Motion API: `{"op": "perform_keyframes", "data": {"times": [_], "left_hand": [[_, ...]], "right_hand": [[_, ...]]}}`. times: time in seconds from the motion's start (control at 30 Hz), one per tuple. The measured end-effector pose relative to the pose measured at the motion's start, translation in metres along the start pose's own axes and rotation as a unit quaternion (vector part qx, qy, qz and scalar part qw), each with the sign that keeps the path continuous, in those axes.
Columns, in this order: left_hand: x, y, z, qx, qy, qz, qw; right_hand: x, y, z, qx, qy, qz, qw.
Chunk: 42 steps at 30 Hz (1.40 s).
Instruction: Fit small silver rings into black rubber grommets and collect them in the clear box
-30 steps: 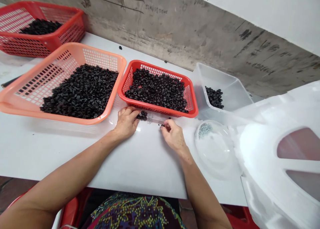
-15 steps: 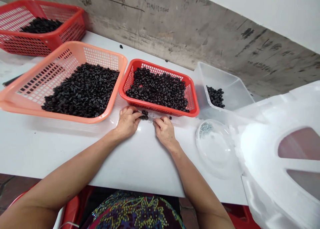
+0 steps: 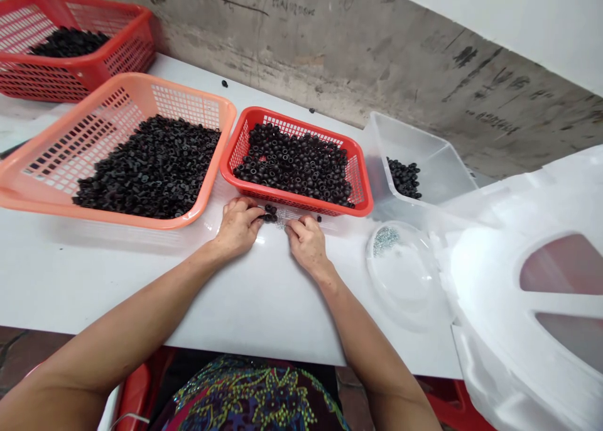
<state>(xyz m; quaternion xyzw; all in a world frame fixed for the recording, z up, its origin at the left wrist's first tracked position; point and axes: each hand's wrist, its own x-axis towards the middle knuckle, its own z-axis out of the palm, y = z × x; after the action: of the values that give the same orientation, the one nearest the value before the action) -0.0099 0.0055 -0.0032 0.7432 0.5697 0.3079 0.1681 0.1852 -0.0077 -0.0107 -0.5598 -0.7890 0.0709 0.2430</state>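
Fingertip picking apparently in hand: left hand (image 3: 239, 225) at black rings (image 3: 270, 213), right hand (image 3: 307, 241) by tiny pale bits (image 3: 281, 223), between smaller red basket (image 3: 296, 200) and near edge of tabletop (image 3: 273, 305); fingers narrow, contents untellable; next move likely calls for fine pinch.

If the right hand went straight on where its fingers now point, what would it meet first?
The right hand would probably meet the tiny shiny silvery bits first, then the small black rounded pieces; whether it already touches the bits is unclear.

The white table (image 3: 277, 299) carries baskets (image 3: 296, 196), black pieces (image 3: 225, 83) (loose), a dish (image 3: 400, 274).
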Motion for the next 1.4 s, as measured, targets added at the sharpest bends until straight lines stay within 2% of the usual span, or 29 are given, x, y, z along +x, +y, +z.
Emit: {"op": "perform_keyframes", "data": {"times": [0.2, 0.47, 0.6, 0.77, 1.07, 1.13, 1.2, 1.3, 1.4], "left_hand": [[-0.001, 0.003, -0.003, -0.049, 0.024, -0.005, 0.999], [-0.002, 0.005, -0.001, -0.039, -0.014, 0.009, 0.999], [-0.003, 0.007, -0.002, -0.085, 0.027, 0.013, 0.996], [-0.004, 0.013, -0.006, -0.16, 0.075, 0.04, 0.983], [-0.011, 0.025, -0.008, -0.23, 0.052, 0.043, 0.971], [-0.014, 0.029, -0.007, -0.269, 0.034, 0.02, 0.962], [-0.017, 0.034, -0.006, -0.324, 0.003, -0.031, 0.946], [-0.02, 0.039, -0.006, -0.399, -0.046, -0.12, 0.908], [-0.018, 0.043, -0.008, -0.45, -0.092, -0.182, 0.869]], "right_hand": [[-0.002, 0.0, -0.004, 0.023, 0.007, -0.005, 1.0], [-0.002, -0.003, -0.008, -0.013, -0.006, -0.014, 1.0], [-0.003, -0.004, -0.008, -0.005, -0.005, -0.02, 1.0], [-0.007, -0.002, -0.012, 0.055, -0.01, -0.024, 0.998], [-0.008, 0.0, -0.015, 0.061, -0.032, -0.027, 0.997], [-0.007, -0.001, -0.013, 0.048, -0.04, -0.029, 0.998], [-0.006, -0.001, -0.012, 0.044, -0.04, -0.027, 0.998], [-0.006, -0.001, -0.015, 0.07, -0.031, -0.021, 0.997], [-0.005, -0.001, -0.019, 0.12, -0.027, -0.008, 0.992]]}}
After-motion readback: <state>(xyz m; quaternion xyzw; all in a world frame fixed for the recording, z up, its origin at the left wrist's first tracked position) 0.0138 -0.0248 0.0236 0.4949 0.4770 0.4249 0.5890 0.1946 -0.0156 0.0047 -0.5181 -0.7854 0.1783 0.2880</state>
